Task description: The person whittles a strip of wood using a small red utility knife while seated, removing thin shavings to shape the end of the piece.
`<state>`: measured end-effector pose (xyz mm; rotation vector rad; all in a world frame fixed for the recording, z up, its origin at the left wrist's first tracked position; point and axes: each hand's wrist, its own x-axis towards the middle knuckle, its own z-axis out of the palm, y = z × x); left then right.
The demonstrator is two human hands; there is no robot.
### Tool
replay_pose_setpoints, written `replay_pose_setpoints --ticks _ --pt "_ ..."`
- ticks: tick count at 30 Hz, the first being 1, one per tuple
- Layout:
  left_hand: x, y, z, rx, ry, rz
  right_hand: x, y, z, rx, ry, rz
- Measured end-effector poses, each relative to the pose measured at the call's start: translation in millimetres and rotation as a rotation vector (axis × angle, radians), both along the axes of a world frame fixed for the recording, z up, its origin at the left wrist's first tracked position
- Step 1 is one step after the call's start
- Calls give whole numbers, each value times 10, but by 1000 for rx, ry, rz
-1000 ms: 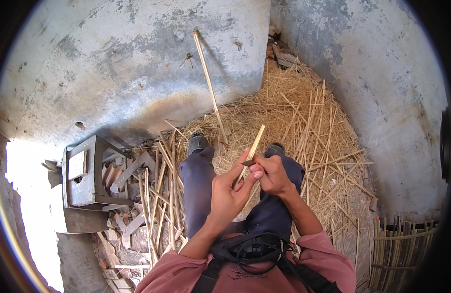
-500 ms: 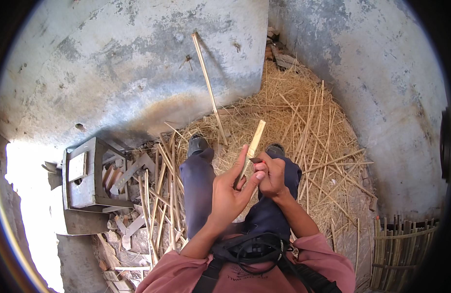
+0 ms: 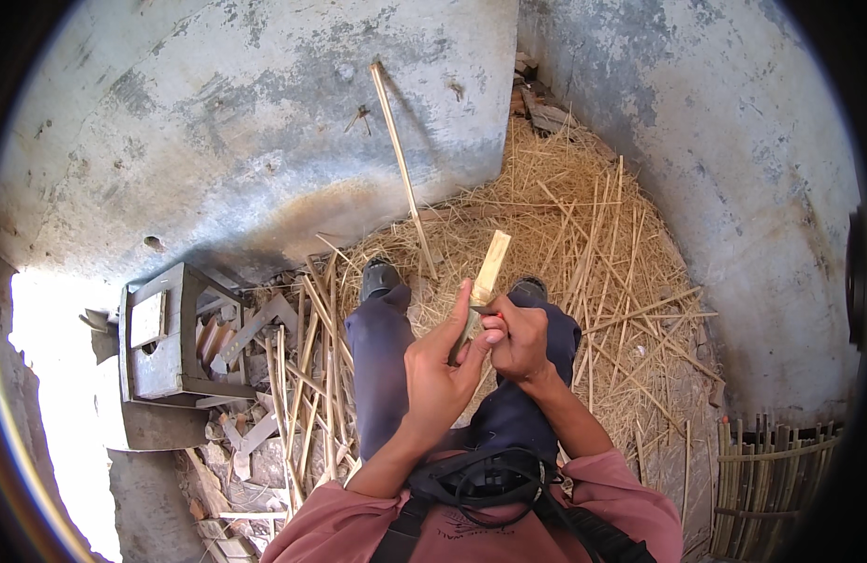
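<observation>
My left hand [image 3: 443,361] is closed round the lower part of a split bamboo strip [image 3: 491,266], whose pale inner face tilts up between my legs. My right hand [image 3: 521,340] grips a small knife with a red handle [image 3: 501,317]; most of that handle is hidden in the fingers. Its short dark blade [image 3: 483,310] lies against the strip, just beside my left fingers. Both hands almost meet at the blade. The strip's bottom end is partly covered by the left hand.
Straw-like shavings and thin sticks [image 3: 593,253] cover the floor ahead and right. A long stick [image 3: 402,169] leans on the wall. To the left stand a wooden box frame [image 3: 185,338] and loose bamboo lengths [image 3: 307,385]. A slatted bamboo basket [image 3: 776,488] sits at lower right.
The strip has turned slightly in my left hand, showing its pale face more broadly. My right hand and the knife have shifted a little down and left along it.
</observation>
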<state>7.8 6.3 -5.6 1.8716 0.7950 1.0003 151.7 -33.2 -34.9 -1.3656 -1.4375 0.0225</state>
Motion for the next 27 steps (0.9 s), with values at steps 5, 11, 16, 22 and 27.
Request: replay_pose_setpoints --ticks 5,11,16,22,27 --pt "49 0 86 35 -18 43 23 8 -13 -50 35 42" --pt "31 23 19 11 -26 38 91 14 -39 -115 59 128" --pt "28 13 -2 -16 -27 15 132 7 28 -143 107 214" --pt "35 -22 124 -53 -28 3 198 -15 37 -176 110 285" --pt "23 -58 193 -118 -36 -15 240 5 -4 -151 150 400"
